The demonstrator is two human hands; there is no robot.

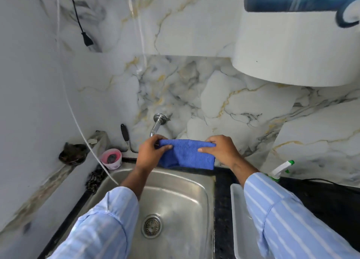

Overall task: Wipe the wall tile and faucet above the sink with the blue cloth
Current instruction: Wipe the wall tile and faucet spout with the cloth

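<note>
A blue cloth hangs stretched between both hands over the back rim of the steel sink. My left hand pinches its left end and my right hand pinches its right end. The chrome faucet comes out of the marble-patterned wall tile just above my left hand; its spout end is hidden behind that hand and the cloth. The cloth is close to the wall, but contact with the tile cannot be told.
A pink tub and a dark scrubber sit on the ledge left of the sink. A white tray and a spray bottle are on the dark counter to the right. A white appliance hangs at upper right.
</note>
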